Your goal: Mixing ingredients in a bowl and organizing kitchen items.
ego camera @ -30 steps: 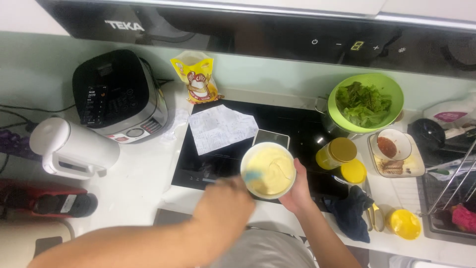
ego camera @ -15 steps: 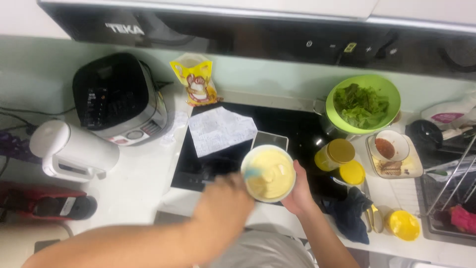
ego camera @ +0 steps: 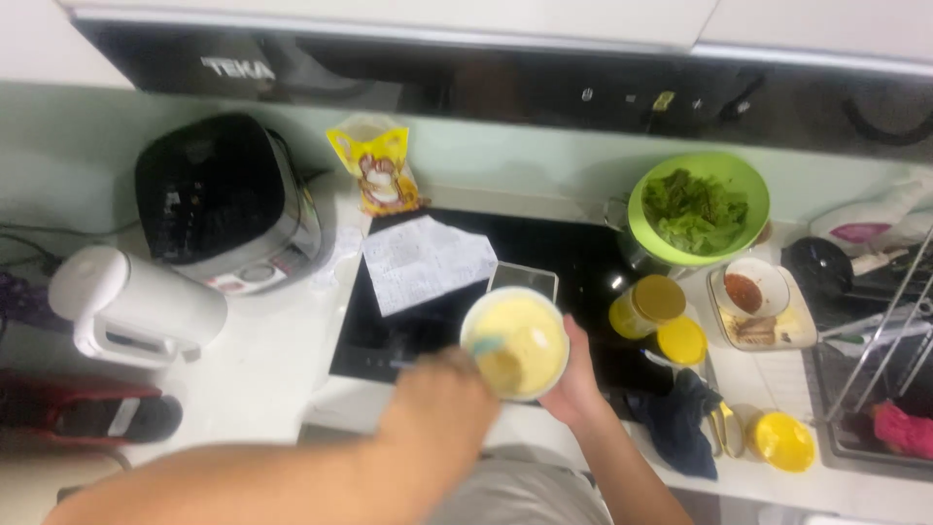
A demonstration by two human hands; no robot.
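Observation:
A white bowl of pale yellow batter hangs over the front edge of the black cooktop. My right hand cups its right side from below. From the lower left, my left hand reaches in, closed on a utensil with a light blue handle. The utensil's tip dips into the batter at the bowl's near left side. My left forearm covers the counter edge below the bowl.
A creased paper sheet and a phone lie on the cooktop. Left stand a black multicooker, a white kettle and a yellow snack bag. Right: a green bowl of leaves, a yellow jar, a dark cloth.
My left hand has shifted a little at the bowl's left rim with the utensil in the batter. The bowl and my right hand stay in place.

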